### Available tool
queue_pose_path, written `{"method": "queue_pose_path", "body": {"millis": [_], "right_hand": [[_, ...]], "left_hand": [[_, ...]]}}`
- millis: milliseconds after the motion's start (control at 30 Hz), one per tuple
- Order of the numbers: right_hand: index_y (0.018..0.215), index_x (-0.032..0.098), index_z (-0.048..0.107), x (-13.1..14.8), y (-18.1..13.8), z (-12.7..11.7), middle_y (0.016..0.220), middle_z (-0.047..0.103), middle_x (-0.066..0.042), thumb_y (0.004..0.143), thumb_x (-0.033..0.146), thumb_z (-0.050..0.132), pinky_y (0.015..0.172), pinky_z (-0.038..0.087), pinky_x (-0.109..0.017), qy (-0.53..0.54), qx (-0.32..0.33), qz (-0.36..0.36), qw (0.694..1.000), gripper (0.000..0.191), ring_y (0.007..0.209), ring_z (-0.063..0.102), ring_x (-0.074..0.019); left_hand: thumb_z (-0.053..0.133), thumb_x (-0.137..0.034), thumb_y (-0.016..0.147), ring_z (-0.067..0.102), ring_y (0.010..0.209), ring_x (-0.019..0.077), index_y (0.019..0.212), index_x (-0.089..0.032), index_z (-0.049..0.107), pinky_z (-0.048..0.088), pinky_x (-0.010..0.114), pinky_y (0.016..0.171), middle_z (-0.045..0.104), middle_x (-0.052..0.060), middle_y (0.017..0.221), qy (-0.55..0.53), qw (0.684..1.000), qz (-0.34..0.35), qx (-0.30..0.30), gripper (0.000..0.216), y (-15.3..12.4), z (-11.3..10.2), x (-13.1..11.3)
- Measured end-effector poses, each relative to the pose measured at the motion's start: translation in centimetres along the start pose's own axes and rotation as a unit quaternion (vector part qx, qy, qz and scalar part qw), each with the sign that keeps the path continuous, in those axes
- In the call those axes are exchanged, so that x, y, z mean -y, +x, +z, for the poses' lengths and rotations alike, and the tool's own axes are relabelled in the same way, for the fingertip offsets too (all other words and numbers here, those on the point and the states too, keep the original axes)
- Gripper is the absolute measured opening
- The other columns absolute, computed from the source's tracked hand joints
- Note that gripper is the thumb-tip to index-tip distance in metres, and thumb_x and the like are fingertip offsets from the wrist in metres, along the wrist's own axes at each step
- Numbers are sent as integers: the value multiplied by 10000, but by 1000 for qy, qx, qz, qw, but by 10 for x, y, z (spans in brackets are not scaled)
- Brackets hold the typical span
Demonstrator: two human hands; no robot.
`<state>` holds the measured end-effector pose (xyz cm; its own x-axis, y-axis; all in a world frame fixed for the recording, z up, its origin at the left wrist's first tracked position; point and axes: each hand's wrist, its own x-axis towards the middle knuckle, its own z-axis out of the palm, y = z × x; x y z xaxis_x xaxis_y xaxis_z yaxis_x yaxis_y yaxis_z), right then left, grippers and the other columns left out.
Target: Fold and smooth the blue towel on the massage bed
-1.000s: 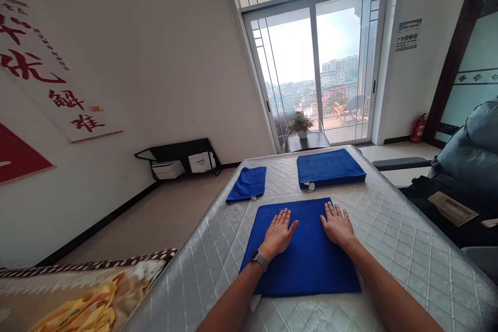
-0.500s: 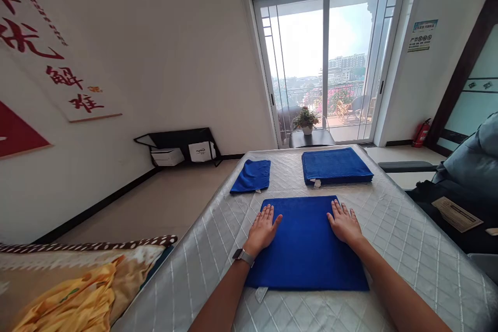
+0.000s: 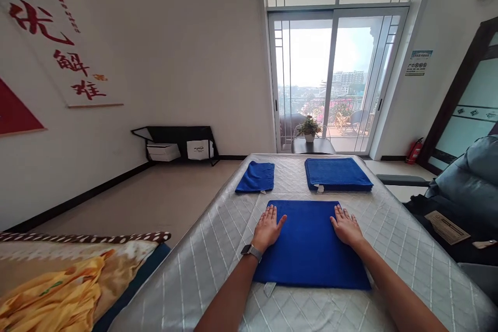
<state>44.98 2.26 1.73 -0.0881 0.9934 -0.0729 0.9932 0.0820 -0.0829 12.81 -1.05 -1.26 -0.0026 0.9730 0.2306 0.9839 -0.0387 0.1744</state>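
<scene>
"Where's the big blue cloth (image 3: 313, 249)?"

"Flat on the near half of that silver quilted cover (image 3: 202, 270)."

"Anyone gripping it?"

"No. The left hand (image 3: 268, 229) lies open, palm down, at its far left corner, the right hand (image 3: 347, 225) likewise at the far right."

"Beyond it?"

"A smaller blue cloth (image 3: 257, 176) on the left, a blue stack (image 3: 338, 172) on the right, then a plant (image 3: 309, 127) on a chair (image 3: 313, 147)."

1. Ahead of the right hand (image 3: 347, 225), the blue stack (image 3: 339, 174) stands in the way;
2. the small blue cloth (image 3: 256, 177) bars front left;
3. between them, a lane up the worktop (image 3: 397, 238);
4. more room outside the right hand;
</scene>
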Motion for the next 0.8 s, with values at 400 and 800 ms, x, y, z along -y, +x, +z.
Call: {"method": "queue_pose_path", "body": {"millis": [400,800], "right_hand": [[1628,134,193,-10,-41,3,1697,148,-58,1030,487,176,1241,165,-474,-19,19,-48,999,694,1556,148,-249],[1628,108,154,-12,-51,10,1700,128,-65,1025,531,155,1257,95,-456,16,3,-41,999,736,1564,89,-227]], "left_hand": [[94,-685,1003,314,1509,316,1532,-3,383,292,477,1218,363,242,1596,-4,1000,14,-6,910,-3,-3,0],[131,-690,1004,292,1520,303,1557,-27,347,280,462,1224,332,222,1618,9,1000,15,0,890,1,12,8]]}}
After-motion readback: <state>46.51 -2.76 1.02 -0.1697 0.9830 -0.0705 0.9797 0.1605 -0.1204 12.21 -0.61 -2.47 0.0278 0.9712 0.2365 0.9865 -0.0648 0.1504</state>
